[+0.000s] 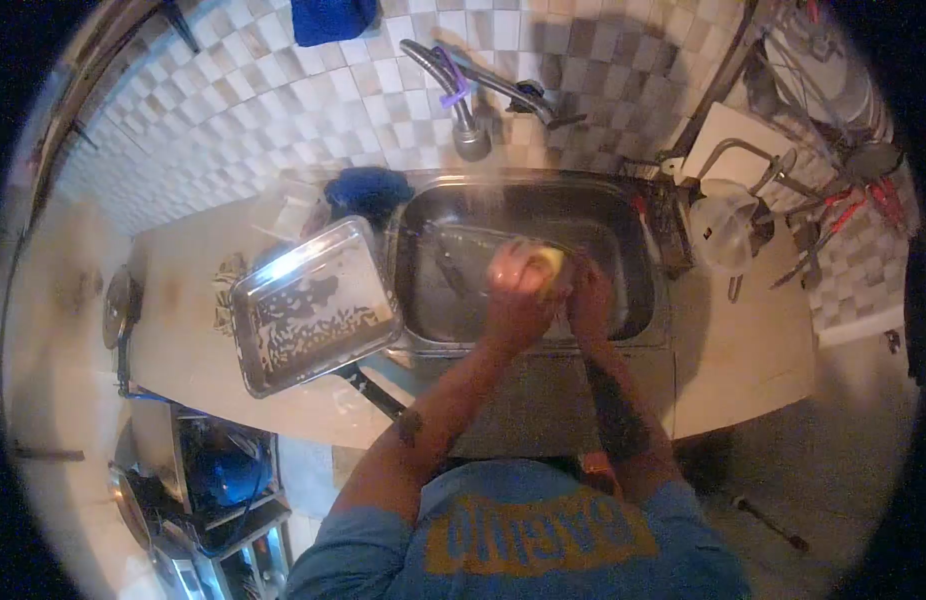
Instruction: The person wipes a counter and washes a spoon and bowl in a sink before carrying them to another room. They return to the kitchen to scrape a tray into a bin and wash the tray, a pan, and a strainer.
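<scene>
Over the steel sink (415,310), my left hand (521,285) is closed around a yellow sponge (551,260), which shows at its fingertips. My right hand (589,298) is right beside it, fingers curled in against the sponge side; whatever it grips is blurred and hidden. Both forearms reach in over the sink's front edge. On the counter to the left lies a rectangular metal baking tray (318,310), its inside wet and patched with suds or residue. A black handle (375,392) sticks out from under its near edge.
A tap (471,135) hangs over the sink's back edge. A dark blue cloth-like bundle (368,190) sits at the back left. A clear plastic jug-like container (725,228) stands right of the sink, near hanging utensils (833,205). The counter (333,425) curves around in front.
</scene>
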Available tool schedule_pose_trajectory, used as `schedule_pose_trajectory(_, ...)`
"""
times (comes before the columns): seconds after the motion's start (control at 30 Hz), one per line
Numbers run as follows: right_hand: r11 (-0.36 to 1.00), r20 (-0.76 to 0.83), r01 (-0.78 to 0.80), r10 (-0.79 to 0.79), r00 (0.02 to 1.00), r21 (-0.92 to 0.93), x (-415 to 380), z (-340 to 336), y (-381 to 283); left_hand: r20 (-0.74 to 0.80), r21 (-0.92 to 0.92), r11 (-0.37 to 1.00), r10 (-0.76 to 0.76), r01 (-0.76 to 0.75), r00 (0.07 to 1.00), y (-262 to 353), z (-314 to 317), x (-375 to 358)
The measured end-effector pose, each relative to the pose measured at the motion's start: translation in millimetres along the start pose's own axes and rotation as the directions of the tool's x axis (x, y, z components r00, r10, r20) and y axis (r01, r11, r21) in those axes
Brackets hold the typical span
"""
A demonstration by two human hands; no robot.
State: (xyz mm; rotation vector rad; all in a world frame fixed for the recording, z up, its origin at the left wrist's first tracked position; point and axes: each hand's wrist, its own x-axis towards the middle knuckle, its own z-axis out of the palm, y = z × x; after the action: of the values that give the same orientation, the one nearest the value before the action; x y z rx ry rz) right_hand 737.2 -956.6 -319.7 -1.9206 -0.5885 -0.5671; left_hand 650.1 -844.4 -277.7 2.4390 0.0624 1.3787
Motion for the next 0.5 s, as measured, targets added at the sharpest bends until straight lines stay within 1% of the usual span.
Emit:
schedule_pose_trajectory(0.03, 0.996, -0.142, 0.054, -0.064, 0.988, -0.07, -6.6, 9.9, 17.3, 0.013, 0.047, 0.999, 0.001, -0.002, 1.0, -11.2, 5.0, 0.1)
schedule_pose_trajectory(0.07, 0.945, -0.196, 0.11, -0.177, 0.965, -0.308, -17.5, 15.2, 46.9, 0.026, 0.094, 0.996, 0.002, -0.005, 1.0, -22.7, 10.3, -0.2)
schedule_pose_trajectory(0.1, 0.943, -0.14, -0.043, -0.003, 0.99, -0.331, -15.4, 3.8, 42.7, 0.054, 0.24, 0.969, -0.08, 0.064, 0.995, -66.5, 23.1, -21.9)
schedule_pose_trajectory(0.13, 0.907, -0.079, -0.187, 0.17, 0.982, -0.378, -12.5, -8.0, 36.9, 0.074, 0.382, 0.916, -0.162, 0.122, 0.984, -91.4, 29.7, -33.8)
schedule_pose_trajectory(0.17, 0.8, 0.128, -0.532, 0.579, 0.805, -0.277, 12.1, -44.1, -23.2, 0.011, 0.254, 0.948, -0.201, 0.192, 0.979, -93.8, 28.8, -29.9)
schedule_pose_trajectory(0.2, 0.691, 0.257, -0.7, 0.72, 0.645, -0.179, 17.0, -51.4, -32.7, -0.041, 0.117, 0.961, -0.249, 0.252, 0.968, -92.8, 26.5, -23.9)
schedule_pose_trajectory(0.23, 0.523, 0.37, -0.841, 0.815, 0.445, -0.14, 21.9, -58.8, -42.2, -0.086, -0.022, 0.953, -0.304, 0.303, 0.949, -87.9, 21.4, -13.5)
schedule_pose_trajectory(0.27, 0.494, 0.389, -0.869, 0.806, 0.445, -0.029, 10.9, -48.3, -18.1, -0.155, -0.201, 0.97, -0.166, 0.134, 0.974, -61.9, 32.6, -7.5)
schedule_pose_trajectory(0.3, 0.467, 0.403, -0.881, 0.795, 0.453, 0.068, 8.6, -44.6, -14.1, -0.066, -0.196, 0.97, -0.161, 0.146, 0.985, -8.0, 28.0, 6.3)
schedule_pose_trajectory(0.37, 0.408, 0.422, -0.879, 0.771, 0.477, 0.247, 12.0, -41.9, -19.0, 0.027, -0.162, 0.981, -0.108, 0.111, 0.994, 16.2, 29.8, 11.7)
schedule_pose_trajectory(0.43, 0.344, 0.424, -0.85, 0.753, 0.504, 0.399, 21.1, -51.8, -39.2, 0.06, -0.119, 0.992, -0.027, 0.035, 0.998, -18.9, 66.9, -16.3)
schedule_pose_trajectory(0.47, 0.304, 0.42, -0.828, 0.748, 0.514, 0.472, 23.2, -56.6, -46.0, -0.021, 0.073, 0.996, 0.048, -0.047, 0.999, -61.9, 61.7, -16.0)
schedule_pose_trajectory(0.5, 0.259, 0.41, -0.8, 0.749, 0.52, 0.542, 21.0, -60.8, -47.8, -0.079, 0.262, 0.958, 0.138, -0.113, 0.987, -97.5, 50.7, -15.8)
